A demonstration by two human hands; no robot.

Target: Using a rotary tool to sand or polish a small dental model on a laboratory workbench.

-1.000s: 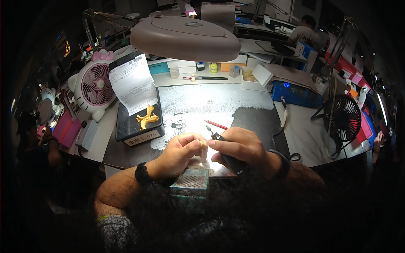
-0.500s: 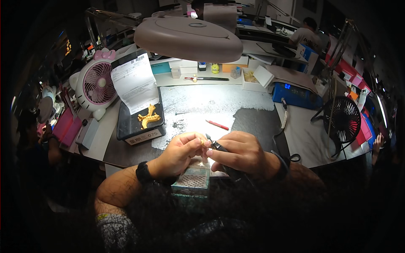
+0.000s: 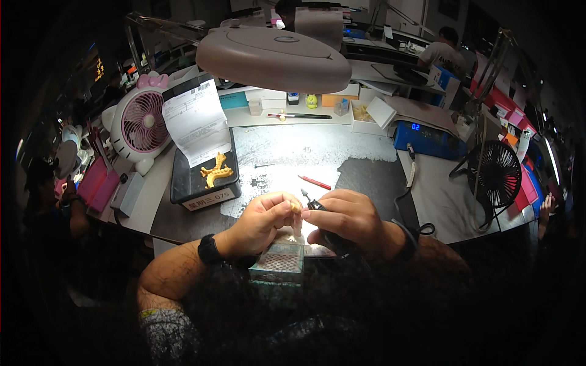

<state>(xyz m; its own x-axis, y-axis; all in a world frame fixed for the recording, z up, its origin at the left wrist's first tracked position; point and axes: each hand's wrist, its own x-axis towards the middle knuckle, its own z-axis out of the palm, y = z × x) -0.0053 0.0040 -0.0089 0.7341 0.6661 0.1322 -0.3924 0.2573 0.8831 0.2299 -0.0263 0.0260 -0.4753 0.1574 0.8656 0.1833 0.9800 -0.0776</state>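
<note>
My left hand (image 3: 259,221) is closed in a pinch on a small cream-coloured piece (image 3: 295,207), mostly hidden by the fingers. Wrapped in my right hand (image 3: 355,216) is a dark rotary handpiece (image 3: 317,206). Its tapered grey bit (image 3: 305,193) points up and away from me, apart from the piece. The fingertips of both hands nearly meet. Below them sits a greenish clear-walled box (image 3: 278,263) with a perforated top. Yellow dental models (image 3: 217,171) lie in a black tray (image 3: 204,198) to the left, with a printed paper sheet (image 3: 196,122) standing behind.
A broad lamp head (image 3: 274,58) hangs over the worn desk mat (image 3: 360,143). Beyond my hands lies a red pencil (image 3: 315,182). A pink-and-white fan (image 3: 141,120) stands left; a blue control unit (image 3: 421,145) and black fan (image 3: 495,174) stand right. Other people sit nearby.
The handpiece's bit has tilted up and moved off the small piece. More of the piece now shows between my left fingertips. My left arm has barely moved.
</note>
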